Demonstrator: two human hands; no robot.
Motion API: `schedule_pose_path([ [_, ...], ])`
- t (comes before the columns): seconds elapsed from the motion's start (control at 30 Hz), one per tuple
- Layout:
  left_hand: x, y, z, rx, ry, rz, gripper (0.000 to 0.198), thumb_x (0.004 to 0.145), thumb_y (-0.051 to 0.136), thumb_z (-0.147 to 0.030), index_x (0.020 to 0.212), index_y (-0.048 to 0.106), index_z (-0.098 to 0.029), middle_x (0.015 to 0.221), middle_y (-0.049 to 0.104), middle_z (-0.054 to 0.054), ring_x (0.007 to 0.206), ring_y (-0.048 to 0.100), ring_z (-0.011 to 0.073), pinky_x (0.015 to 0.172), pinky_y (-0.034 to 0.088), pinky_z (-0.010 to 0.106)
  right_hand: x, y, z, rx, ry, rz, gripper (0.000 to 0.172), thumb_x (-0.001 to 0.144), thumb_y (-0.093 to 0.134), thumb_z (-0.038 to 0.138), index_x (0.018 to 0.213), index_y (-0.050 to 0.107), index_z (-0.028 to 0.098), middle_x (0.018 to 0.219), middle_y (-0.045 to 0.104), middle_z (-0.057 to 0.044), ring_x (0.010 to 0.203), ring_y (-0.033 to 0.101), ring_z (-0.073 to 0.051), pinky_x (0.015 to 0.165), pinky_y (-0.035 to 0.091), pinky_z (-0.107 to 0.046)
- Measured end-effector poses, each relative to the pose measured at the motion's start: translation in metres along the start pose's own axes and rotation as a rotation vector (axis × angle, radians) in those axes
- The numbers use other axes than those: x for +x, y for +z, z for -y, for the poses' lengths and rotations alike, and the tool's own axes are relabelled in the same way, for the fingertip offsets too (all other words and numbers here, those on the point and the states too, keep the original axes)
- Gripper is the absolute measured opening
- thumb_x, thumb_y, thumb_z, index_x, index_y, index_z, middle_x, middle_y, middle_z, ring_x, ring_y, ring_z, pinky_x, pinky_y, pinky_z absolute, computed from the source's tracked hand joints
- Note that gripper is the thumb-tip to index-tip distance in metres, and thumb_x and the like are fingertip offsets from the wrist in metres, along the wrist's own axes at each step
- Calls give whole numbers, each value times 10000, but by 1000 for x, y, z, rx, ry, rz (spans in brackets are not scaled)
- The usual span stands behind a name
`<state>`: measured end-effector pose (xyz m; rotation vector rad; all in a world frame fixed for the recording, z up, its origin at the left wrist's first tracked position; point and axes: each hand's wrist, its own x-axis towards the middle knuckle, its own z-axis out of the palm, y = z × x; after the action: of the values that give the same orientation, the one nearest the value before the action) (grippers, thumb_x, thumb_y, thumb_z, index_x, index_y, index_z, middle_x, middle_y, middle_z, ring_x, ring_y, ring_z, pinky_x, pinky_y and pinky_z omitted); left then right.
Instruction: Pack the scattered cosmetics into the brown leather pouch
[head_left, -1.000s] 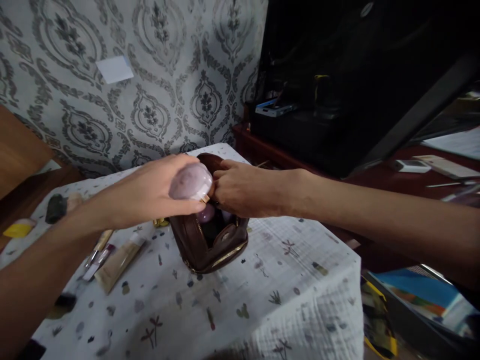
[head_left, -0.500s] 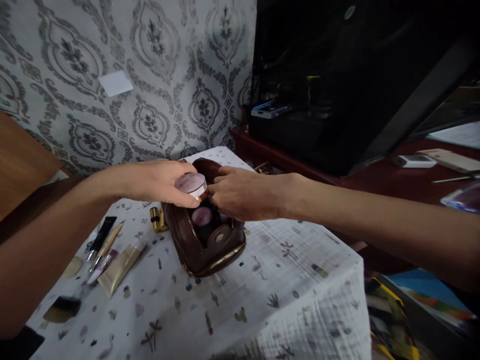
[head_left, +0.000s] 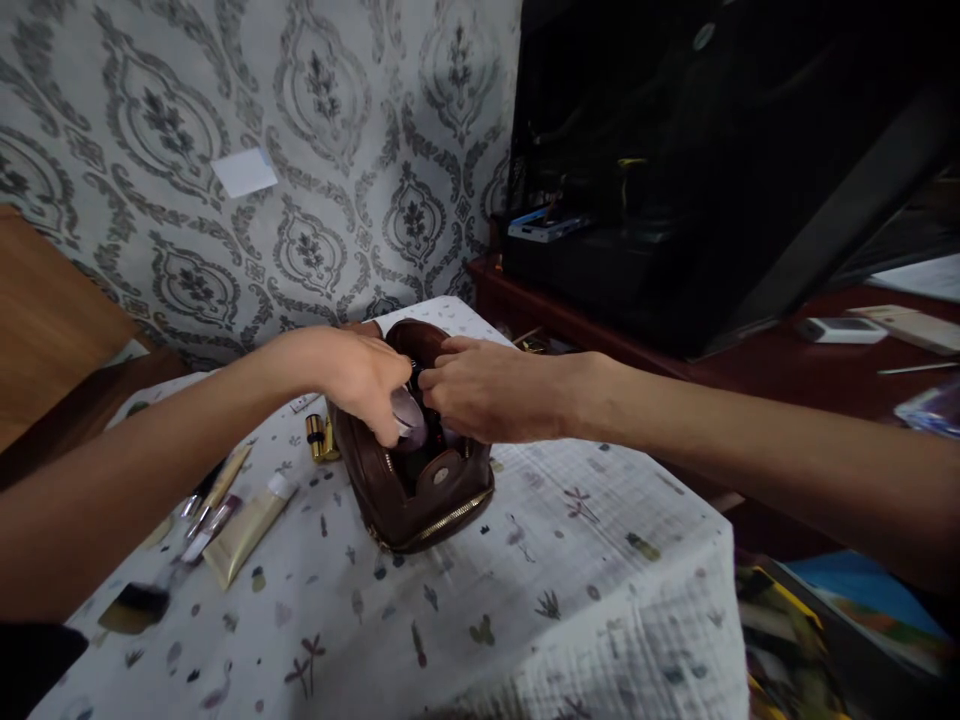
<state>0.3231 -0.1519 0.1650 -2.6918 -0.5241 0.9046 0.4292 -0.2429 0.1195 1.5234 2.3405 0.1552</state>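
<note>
A brown leather zip pouch (head_left: 420,500) stands open on the printed white tablecloth (head_left: 525,600). My left hand (head_left: 360,380) is closed round a pale pink jar (head_left: 407,412) and holds it tilted down inside the pouch's mouth. My right hand (head_left: 480,390) grips the pouch's far right rim with bent fingers, holding the opening apart. The pouch's other contents are mostly hidden by both hands.
Left of the pouch lie a gold lipstick (head_left: 315,437), a beige tube (head_left: 247,528), several slim cosmetic sticks (head_left: 214,495) and a brush (head_left: 135,608). A dark wooden desk (head_left: 750,350) with a black bag stands at the right. Patterned wallpaper is behind.
My left hand has brought the pink jar down from above the pouch into its opening. My right hand has kept its hold on the rim.
</note>
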Motion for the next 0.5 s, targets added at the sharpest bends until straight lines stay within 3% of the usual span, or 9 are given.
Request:
schedule_pose_path([
  [0.1, 9, 3, -7, 46, 51, 12, 378, 718, 699, -422, 963, 726, -136, 904, 727, 91, 837, 663, 258, 665, 487, 293, 1, 5, -2, 38, 6, -52, 174, 962, 548, 114, 970, 722, 117, 1040, 720, -99, 963, 634, -206, 870, 359, -346],
  [0.27, 30, 27, -10, -37, 41, 62, 465, 706, 723, -406, 1097, 741, -155, 1085, 752, 108, 960, 689, 279, 776, 520, 306, -1, 12, -6, 70, -2, -111, 181, 974, 584, 184, 1089, 684, 86, 1112, 686, -127, 1055, 628, -232, 947, 370, -359],
  [0.4, 40, 44, -3, -151, 18, -15, 538, 703, 724, -476, 1138, 723, -160, 1067, 754, 94, 960, 699, 279, 773, 521, 298, -2, 17, -7, 100, -11, -187, 189, 955, 624, 194, 1094, 665, 72, 1088, 681, -135, 1048, 637, -245, 994, 391, -387],
  [0.5, 47, 52, 9, -253, 119, -142, 546, 679, 740, -491, 1140, 708, -201, 1096, 744, 51, 1016, 679, 263, 811, 510, 276, -3, 21, -9, 122, -10, -238, 182, 962, 605, 191, 1096, 645, 73, 1055, 679, -136, 1043, 636, -257, 991, 416, -408],
])
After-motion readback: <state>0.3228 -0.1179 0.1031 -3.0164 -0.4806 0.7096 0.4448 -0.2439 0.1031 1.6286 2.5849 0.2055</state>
